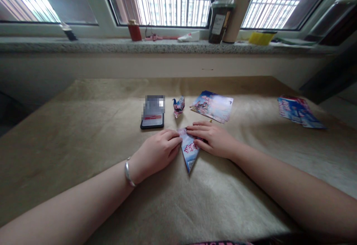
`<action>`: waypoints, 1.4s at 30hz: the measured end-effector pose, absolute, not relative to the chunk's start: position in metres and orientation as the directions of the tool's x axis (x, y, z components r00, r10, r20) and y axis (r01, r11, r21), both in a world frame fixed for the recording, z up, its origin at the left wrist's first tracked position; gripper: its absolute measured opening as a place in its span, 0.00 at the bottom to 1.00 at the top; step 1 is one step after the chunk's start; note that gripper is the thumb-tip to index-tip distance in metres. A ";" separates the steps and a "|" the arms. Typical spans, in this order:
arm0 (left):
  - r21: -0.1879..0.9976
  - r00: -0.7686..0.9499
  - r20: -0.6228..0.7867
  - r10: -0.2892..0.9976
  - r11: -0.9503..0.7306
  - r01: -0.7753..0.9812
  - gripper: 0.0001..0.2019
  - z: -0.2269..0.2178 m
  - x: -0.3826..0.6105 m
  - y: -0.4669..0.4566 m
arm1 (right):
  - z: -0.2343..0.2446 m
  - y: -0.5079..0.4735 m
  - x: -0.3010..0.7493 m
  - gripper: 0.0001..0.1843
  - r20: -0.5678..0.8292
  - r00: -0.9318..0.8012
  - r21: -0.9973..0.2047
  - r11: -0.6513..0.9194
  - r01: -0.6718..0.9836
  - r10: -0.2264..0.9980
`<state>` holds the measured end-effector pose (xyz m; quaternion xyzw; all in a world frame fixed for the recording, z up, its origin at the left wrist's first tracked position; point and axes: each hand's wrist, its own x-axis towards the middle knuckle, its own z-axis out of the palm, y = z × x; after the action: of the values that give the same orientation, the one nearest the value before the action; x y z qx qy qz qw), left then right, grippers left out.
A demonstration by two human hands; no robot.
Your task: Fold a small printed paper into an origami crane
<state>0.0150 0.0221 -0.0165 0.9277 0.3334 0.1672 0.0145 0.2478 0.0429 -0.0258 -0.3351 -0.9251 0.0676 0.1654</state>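
Observation:
A folded printed paper [190, 152], kite-shaped with its point toward me, lies on the tan cloth [83, 137] of the table. My left hand [157, 152] presses its left edge with bent fingers; a silver bangle sits on that wrist. My right hand [213, 137] lies over the paper's upper right part, fingers flat and together, pressing it down. Just beyond my hands stands a small folded paper crane [179, 106].
A dark phone [153, 112] lies left of the crane. A stack of printed sheets [213, 105] sits right of it, and more sheets [298, 111] lie at the far right. The windowsill holds a red cup [134, 31], a dark jar [219, 22] and a yellow box [261, 37].

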 end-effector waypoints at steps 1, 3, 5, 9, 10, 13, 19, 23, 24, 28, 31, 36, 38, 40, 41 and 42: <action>0.140 0.721 0.299 0.625 -0.776 0.615 0.11 -0.017 0.015 0.022 | -0.026 0.043 0.248 0.20 0.264 -0.721 -0.231 0.768 0.597 0.640; 0.145 0.723 0.299 0.623 -0.779 0.611 0.11 -0.017 0.016 0.023 | -0.027 0.044 0.248 0.20 0.273 -0.722 -0.228 0.772 0.593 0.635; 0.151 0.728 0.303 0.616 -0.785 0.601 0.11 -0.017 0.016 0.023 | -0.027 0.044 0.248 0.20 0.280 -0.724 -0.230 0.776 0.587 0.630; 0.156 0.726 0.312 0.613 -0.787 0.597 0.12 -0.016 0.017 0.024 | -0.026 0.044 0.248 0.20 0.272 -0.725 -0.240 0.774 0.585 0.633; 0.153 0.725 0.311 0.614 -0.786 0.600 0.12 -0.016 0.017 0.023 | -0.025 0.044 0.248 0.20 0.272 -0.724 -0.243 0.773 0.585 0.634; 0.139 0.725 0.297 0.622 -0.779 0.612 0.12 -0.016 0.019 0.023 | -0.026 0.044 0.248 0.20 0.272 -0.722 -0.250 0.771 0.585 0.636; 0.144 0.712 0.258 0.653 -0.755 0.640 0.12 -0.017 0.021 0.019 | -0.028 0.044 0.248 0.20 0.268 -0.716 -0.270 0.764 0.586 0.644; 0.145 0.709 0.245 0.662 -0.748 0.648 0.13 -0.018 0.024 0.017 | -0.028 0.043 0.249 0.20 0.267 -0.716 -0.269 0.763 0.587 0.645; 0.148 0.707 0.240 0.666 -0.744 0.651 0.13 -0.019 0.025 0.017 | -0.027 0.043 0.249 0.20 0.266 -0.716 -0.266 0.763 0.589 0.645; 0.149 0.696 0.231 0.679 -0.732 0.665 0.13 -0.018 0.027 0.017 | -0.028 0.044 0.249 0.20 0.268 -0.717 -0.258 0.765 0.590 0.643; 0.136 0.709 0.243 0.662 -0.747 0.651 0.13 -0.018 0.029 0.016 | -0.030 0.044 0.249 0.19 0.287 -0.707 -0.284 0.762 0.582 0.646; 0.103 0.717 0.238 0.655 -0.751 0.652 0.13 -0.015 0.034 0.013 | -0.028 0.040 0.252 0.12 0.339 -0.661 -0.324 0.742 0.586 0.670; 0.092 0.716 0.234 0.658 -0.748 0.657 0.13 -0.014 0.035 0.012 | -0.024 0.038 0.253 0.11 0.353 -0.649 -0.303 0.739 0.602 0.674; 0.087 0.714 0.244 0.656 -0.748 0.658 0.13 -0.014 0.036 0.011 | -0.021 0.036 0.255 0.12 0.358 -0.641 -0.284 0.733 0.618 0.679; 0.087 0.714 0.252 0.653 -0.751 0.655 0.13 -0.014 0.036 0.011 | -0.020 0.035 0.256 0.12 0.355 -0.640 -0.280 0.731 0.623 0.682; 0.088 0.715 0.263 0.648 -0.754 0.651 0.13 -0.014 0.036 0.012 | -0.020 0.035 0.257 0.12 0.348 -0.643 -0.279 0.730 0.624 0.682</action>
<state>0.0356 0.0115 -0.0145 0.9260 0.3506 0.1398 -0.0057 0.2568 0.0349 -0.0197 -0.3610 -0.9040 0.0666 0.2191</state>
